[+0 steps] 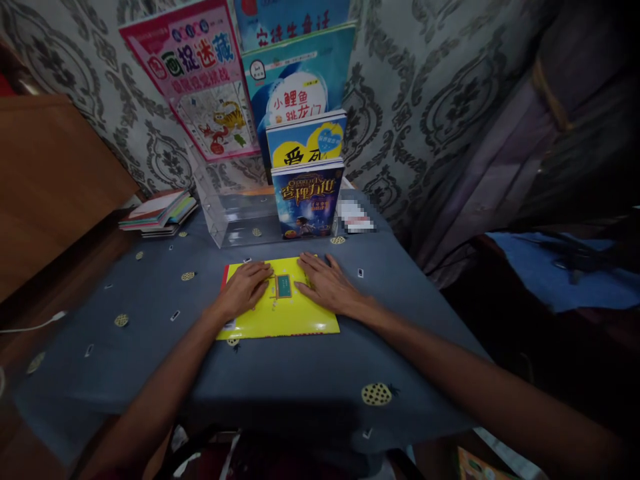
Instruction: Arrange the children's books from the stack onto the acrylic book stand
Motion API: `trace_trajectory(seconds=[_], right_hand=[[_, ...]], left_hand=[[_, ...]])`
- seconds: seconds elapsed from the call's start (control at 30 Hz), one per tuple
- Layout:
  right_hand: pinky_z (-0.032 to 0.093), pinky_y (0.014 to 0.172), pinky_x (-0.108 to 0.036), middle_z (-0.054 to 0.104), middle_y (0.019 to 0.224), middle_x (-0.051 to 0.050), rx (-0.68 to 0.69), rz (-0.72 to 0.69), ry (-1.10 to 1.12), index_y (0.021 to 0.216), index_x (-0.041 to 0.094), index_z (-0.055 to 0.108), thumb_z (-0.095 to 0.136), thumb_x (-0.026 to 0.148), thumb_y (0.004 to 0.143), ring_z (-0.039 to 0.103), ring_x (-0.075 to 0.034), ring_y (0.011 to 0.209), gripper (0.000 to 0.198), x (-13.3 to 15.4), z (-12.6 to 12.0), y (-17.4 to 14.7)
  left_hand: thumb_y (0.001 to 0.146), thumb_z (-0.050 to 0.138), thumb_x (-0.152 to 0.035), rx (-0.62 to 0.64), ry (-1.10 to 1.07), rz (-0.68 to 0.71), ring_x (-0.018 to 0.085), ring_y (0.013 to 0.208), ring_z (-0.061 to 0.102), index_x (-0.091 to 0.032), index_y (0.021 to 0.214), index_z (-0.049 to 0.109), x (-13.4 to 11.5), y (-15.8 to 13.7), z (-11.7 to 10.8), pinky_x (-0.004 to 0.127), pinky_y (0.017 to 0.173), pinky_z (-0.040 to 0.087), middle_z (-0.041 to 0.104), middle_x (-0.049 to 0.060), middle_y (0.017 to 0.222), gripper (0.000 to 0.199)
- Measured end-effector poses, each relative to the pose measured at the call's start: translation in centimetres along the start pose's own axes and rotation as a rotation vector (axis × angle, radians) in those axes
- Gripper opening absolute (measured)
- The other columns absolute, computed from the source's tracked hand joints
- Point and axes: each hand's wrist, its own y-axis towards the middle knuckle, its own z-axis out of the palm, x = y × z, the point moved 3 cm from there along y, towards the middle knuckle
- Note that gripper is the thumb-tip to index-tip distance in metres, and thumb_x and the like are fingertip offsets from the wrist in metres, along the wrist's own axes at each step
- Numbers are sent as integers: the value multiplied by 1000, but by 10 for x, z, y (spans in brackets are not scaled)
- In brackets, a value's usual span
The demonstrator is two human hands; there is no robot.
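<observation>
A yellow book (300, 320) lies flat and closed on the table, with a small green chalkboard picture on its cover and a red strip at the left edge. My left hand (245, 288) rests palm down on its left part, fingers stretched out. On the right part lies my right hand (327, 283), flat, with its fingers spread. Just behind the book stands a clear acrylic book rack (240, 230). It bears a dark blue book (309, 203) in front, with a blue-and-yellow book (280, 143), a teal book (300, 63) and a pink picture book (200, 87) in the rows behind.
A stack of books (157, 212) sits at the table's back left. Right of the rack is a blurred white item (356, 217). The dark blue tablecloth (150, 333) has a pineapple pattern. A white cable (35, 327) is at far left, a blue cloth (540, 273) at right.
</observation>
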Motion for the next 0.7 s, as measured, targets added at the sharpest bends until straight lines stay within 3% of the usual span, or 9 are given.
trace_trajectory(seconds=[0.53,0.63,0.7], right_hand=[[25,119,-60,41,158,-20,-13,-10,-24,149,13,45,38,41,101,37,-32,148,56,-1,1,0],[25,119,-60,42,157,-19,-14,-9,-24,148,13,46,38,41,101,36,-32,148,55,-2,2,1],[25,120,-59,42,157,-19,-10,-8,-22,148,12,46,38,41,101,36,-31,148,55,-2,1,0]], left_hand=[[98,46,-22,17,-12,19,25,121,63,-20,121,69,0,2,-4,48,107,50,71,12,125,32],[97,48,-20,69,50,-26,27,120,63,-19,119,69,-15,5,-14,48,105,50,70,12,125,30],[97,48,-21,121,89,-72,29,114,65,-18,114,69,-43,2,-27,49,100,52,71,14,120,27]])
